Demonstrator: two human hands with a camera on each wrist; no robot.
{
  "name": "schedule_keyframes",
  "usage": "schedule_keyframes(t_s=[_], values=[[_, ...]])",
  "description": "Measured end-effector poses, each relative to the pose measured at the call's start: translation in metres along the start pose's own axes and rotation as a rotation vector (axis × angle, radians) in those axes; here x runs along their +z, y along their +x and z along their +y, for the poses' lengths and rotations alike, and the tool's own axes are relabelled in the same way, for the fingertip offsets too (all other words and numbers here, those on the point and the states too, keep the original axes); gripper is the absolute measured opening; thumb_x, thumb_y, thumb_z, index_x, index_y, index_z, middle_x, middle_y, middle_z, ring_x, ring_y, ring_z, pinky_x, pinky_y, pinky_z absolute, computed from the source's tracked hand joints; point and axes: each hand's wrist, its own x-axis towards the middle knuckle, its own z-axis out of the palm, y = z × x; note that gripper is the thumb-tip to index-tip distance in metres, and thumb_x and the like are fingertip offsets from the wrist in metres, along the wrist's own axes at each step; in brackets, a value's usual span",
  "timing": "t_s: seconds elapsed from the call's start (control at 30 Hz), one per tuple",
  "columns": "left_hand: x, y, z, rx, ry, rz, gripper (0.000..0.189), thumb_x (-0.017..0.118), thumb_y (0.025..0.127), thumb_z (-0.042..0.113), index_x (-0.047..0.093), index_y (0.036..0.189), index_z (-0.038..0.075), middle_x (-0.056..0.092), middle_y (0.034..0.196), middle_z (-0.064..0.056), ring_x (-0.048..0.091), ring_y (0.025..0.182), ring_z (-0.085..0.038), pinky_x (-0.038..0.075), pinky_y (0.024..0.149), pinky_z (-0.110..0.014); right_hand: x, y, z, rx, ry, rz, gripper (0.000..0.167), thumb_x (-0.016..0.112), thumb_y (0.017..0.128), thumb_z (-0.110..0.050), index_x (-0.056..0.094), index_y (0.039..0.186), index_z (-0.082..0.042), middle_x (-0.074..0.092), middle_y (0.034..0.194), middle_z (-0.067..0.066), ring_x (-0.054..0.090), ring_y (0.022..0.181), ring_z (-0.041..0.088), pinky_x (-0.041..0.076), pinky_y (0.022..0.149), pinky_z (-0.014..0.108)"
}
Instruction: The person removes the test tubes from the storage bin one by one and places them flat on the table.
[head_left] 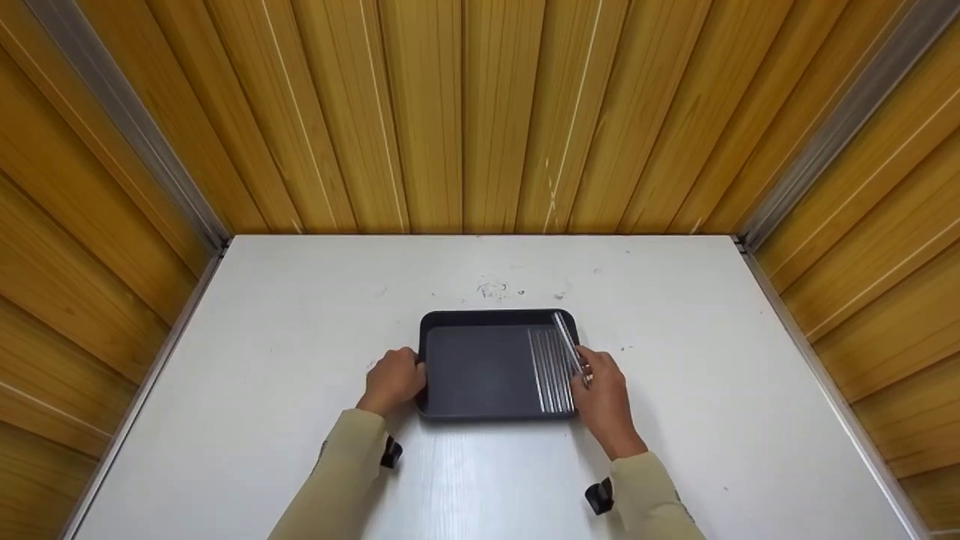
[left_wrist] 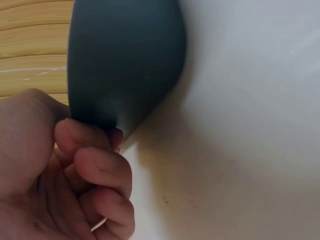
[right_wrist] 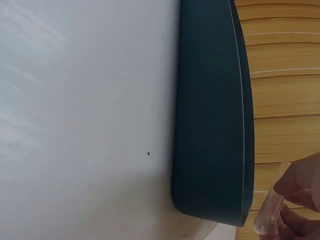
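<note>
A dark grey rectangular tray [head_left: 480, 375] lies on the white table. My left hand [head_left: 393, 381] pinches its left wall between thumb and fingers; the left wrist view shows the fingers [left_wrist: 102, 167] curled at the tray's corner. With my right hand [head_left: 602, 391] I hold a slim clear tube [head_left: 568, 341] at its near end, tilted over the tray's right side. That tube's rounded end [right_wrist: 265, 222] shows beside the thumb in the right wrist view. Several similar clear tubes [head_left: 550, 371] lie side by side along the right part of the tray, partly hidden by the hand.
The white table [head_left: 300, 300] carries small dark marks behind the tray. Wood-patterned panels [head_left: 487, 112] wall in the back and both sides, with grey metal posts [head_left: 135, 112] at the corners. A black strap end [head_left: 600, 496] hangs from the right sleeve.
</note>
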Motion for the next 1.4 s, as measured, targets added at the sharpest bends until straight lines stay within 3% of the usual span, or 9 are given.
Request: schedule_keyframes(t_s=[0.2, 0.5, 0.83, 1.07, 1.4], values=[[0.000, 0.000, 0.000, -0.015, 0.016, -0.022, 0.030, 0.054, 0.095, 0.022, 0.065, 0.108, -0.003, 0.068, 0.091, -0.013, 0.058, 0.074, -0.021, 0.049, 0.069, -0.042, -0.006, -0.002, 0.007, 0.049, 0.001, 0.014, 0.041, 0.056, 0.090, 0.002, 0.055, 0.131, 0.000, 0.059, 0.113, 0.016, 0.059, 0.100, 0.025, 0.050, 0.085, 0.040], [-0.002, 0.001, 0.001, 0.004, 0.015, -0.013, 0.028, 0.054, 0.094, 0.021, 0.065, 0.104, -0.002, 0.068, 0.093, -0.014, 0.058, 0.074, -0.022, 0.049, 0.069, -0.043, -0.011, -0.005, 0.019, 0.101, 0.005, 0.046, 0.040, 0.055, 0.091, 0.002, 0.054, 0.131, 0.002, 0.059, 0.112, 0.018, 0.059, 0.099, 0.026, 0.050, 0.085, 0.041], [-0.002, 0.001, 0.001, 0.008, 0.007, -0.009, 0.024, 0.054, 0.093, 0.019, 0.066, 0.096, -0.001, 0.066, 0.084, -0.011, 0.054, 0.069, -0.021, 0.046, 0.063, -0.041, -0.014, -0.006, 0.029, 0.109, 0.001, 0.067, 0.038, 0.054, 0.090, 0.003, 0.055, 0.129, 0.004, 0.060, 0.107, 0.018, 0.060, 0.095, 0.027, 0.050, 0.082, 0.041], [0.001, 0.000, 0.002, 0.010, 0.011, 0.008, 0.026, 0.054, 0.093, 0.020, 0.068, 0.100, -0.001, 0.068, 0.089, -0.014, 0.056, 0.071, -0.022, 0.049, 0.068, -0.044, -0.015, -0.003, 0.036, 0.085, -0.006, 0.070, 0.038, 0.055, 0.090, 0.004, 0.055, 0.128, 0.005, 0.061, 0.107, 0.021, 0.060, 0.094, 0.029, 0.050, 0.081, 0.042], [0.001, -0.001, 0.002, -0.006, 0.013, 0.026, 0.026, 0.054, 0.093, 0.021, 0.066, 0.100, 0.000, 0.068, 0.092, -0.014, 0.059, 0.074, -0.023, 0.050, 0.071, -0.045, -0.015, 0.005, 0.044, 0.118, 0.009, 0.037, 0.037, 0.050, 0.090, 0.005, 0.056, 0.127, 0.007, 0.061, 0.107, 0.025, 0.061, 0.093, 0.033, 0.049, 0.080, 0.043]])
